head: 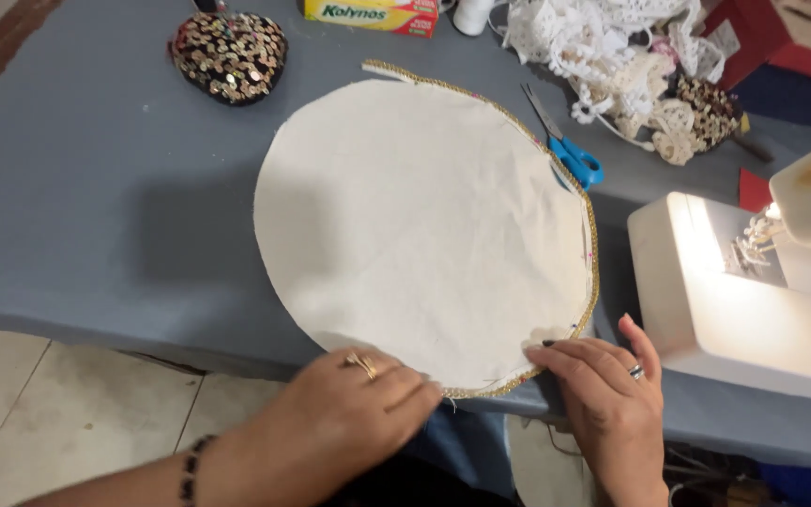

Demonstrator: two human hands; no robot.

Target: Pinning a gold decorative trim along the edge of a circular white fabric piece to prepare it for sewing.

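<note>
A round piece of cream fabric (424,225) lies flat on the grey table (96,207). Gold beaded trim (593,253) runs along its right and near edges. My left hand (349,413) rests on the near edge of the circle, fingers together and pressing on the cloth; a ring shows on one finger. My right hand (603,394) lies on the near right edge, fingertips pinching the trimmed rim. Both hands sit at the table's front edge.
A white sewing machine (734,291) with its light on stands at the right. Blue-handled scissors (565,150) lie beside the circle's far right edge. A sequined heart-shaped cushion (229,54), a yellow box (373,14) and a heap of white lace (612,56) sit at the back.
</note>
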